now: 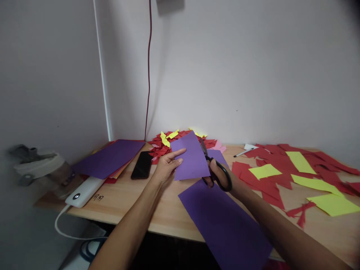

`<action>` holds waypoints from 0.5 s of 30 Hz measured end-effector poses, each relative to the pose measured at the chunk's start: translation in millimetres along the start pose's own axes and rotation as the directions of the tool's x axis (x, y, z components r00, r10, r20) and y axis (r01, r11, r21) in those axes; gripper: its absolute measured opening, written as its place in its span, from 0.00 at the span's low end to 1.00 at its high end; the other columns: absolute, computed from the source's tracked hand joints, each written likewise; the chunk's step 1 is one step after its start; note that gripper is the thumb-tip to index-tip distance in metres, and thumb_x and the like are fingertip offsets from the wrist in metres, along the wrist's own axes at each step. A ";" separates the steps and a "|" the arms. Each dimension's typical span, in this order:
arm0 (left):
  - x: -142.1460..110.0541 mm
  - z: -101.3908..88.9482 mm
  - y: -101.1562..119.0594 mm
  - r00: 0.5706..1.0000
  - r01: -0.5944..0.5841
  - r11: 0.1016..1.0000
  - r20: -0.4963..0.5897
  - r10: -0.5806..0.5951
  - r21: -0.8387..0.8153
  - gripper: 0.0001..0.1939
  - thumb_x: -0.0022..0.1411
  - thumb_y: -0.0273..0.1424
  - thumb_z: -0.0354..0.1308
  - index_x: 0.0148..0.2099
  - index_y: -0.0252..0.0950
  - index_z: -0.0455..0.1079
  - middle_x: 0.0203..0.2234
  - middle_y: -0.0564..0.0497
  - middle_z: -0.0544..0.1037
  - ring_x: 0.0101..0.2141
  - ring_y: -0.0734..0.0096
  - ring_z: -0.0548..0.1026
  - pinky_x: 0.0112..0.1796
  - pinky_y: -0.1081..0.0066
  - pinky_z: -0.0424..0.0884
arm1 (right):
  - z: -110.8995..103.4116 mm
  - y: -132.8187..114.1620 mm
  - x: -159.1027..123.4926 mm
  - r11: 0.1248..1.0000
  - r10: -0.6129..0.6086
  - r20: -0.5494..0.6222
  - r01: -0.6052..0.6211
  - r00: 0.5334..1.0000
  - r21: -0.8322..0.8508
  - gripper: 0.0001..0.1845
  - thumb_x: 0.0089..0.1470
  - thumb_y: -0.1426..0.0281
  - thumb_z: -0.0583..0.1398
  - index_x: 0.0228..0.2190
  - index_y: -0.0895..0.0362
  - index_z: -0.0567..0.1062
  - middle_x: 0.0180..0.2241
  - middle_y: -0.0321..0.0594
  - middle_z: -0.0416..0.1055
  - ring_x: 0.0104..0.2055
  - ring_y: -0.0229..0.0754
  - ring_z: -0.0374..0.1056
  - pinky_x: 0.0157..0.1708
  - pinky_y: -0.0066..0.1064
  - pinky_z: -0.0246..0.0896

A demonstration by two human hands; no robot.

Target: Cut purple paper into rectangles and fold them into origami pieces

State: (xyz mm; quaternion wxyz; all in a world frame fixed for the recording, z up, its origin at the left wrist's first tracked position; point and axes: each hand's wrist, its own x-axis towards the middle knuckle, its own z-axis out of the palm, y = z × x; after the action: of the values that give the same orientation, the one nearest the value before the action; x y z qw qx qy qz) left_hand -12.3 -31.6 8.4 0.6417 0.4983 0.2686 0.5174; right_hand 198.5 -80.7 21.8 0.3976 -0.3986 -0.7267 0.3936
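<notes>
A piece of purple paper (191, 157) is pinched at its left edge between the thumb and fingers of my left hand (168, 165). My right hand (219, 176) grips black-handled scissors (225, 180), whose blades lie along the paper's right edge. How far the blades are apart I cannot tell. Below them a larger purple sheet (225, 225) lies at the table's front, reaching past its edge, partly behind my right forearm. Another bit of purple paper (218, 156) shows behind the scissors. Behind the held piece is a heap of folded red and yellow paper pieces (160, 150).
Red paper scraps (270, 187) and yellow pieces (264, 171) cover the table's right side, with a white pen (244, 152) beside them. At left are a black phone (141, 165), a stack topped by purple paper (109, 157), a cabled white power bank (84, 191) and a pale container (42, 165).
</notes>
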 end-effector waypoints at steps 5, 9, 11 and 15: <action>0.3 -1.9 -1.6 1.000 0.009 0.999 0.005 -0.009 0.035 0.25 0.50 0.31 0.71 0.52 0.37 0.76 0.39 0.44 0.82 0.34 0.70 0.77 0.39 0.69 0.71 | -1.7 1.6 -0.1 0.999 0.036 -0.013 -0.035 0.999 0.040 0.41 0.54 0.35 0.39 0.16 0.55 0.65 0.15 0.37 0.63 0.20 0.37 0.61 0.24 0.30 0.56; 0.2 -1.2 -1.6 1.000 0.015 0.999 0.000 -0.015 0.037 0.26 0.50 0.31 0.71 0.53 0.37 0.76 0.40 0.43 0.82 0.34 0.69 0.78 0.39 0.68 0.72 | -1.0 2.1 0.5 0.997 0.066 -0.054 -0.064 0.996 0.035 0.40 0.53 0.35 0.42 0.16 0.55 0.66 0.15 0.38 0.63 0.19 0.37 0.61 0.24 0.31 0.57; 0.1 -0.7 -2.0 1.000 0.012 1.000 -0.001 -0.012 0.028 0.26 0.50 0.31 0.71 0.53 0.37 0.76 0.41 0.43 0.81 0.35 0.68 0.78 0.40 0.67 0.72 | -0.4 2.6 0.6 0.997 0.062 -0.083 -0.059 0.995 0.045 0.40 0.52 0.34 0.43 0.16 0.55 0.66 0.15 0.38 0.63 0.19 0.37 0.61 0.23 0.31 0.57; -0.7 0.9 -1.7 1.000 0.018 1.000 0.006 -0.018 0.006 0.25 0.50 0.30 0.70 0.53 0.37 0.76 0.43 0.41 0.81 0.37 0.68 0.78 0.41 0.67 0.72 | 0.1 6.6 0.1 0.998 0.041 -0.106 -0.034 0.994 0.062 0.40 0.54 0.36 0.43 0.16 0.55 0.66 0.14 0.38 0.63 0.18 0.37 0.62 0.21 0.30 0.57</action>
State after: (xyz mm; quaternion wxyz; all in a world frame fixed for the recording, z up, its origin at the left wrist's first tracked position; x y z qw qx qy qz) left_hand -11.0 -32.6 7.1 0.6455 0.4996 0.2727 0.5093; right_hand 200.1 -78.2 16.0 0.4403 -0.4206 -0.6846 0.4007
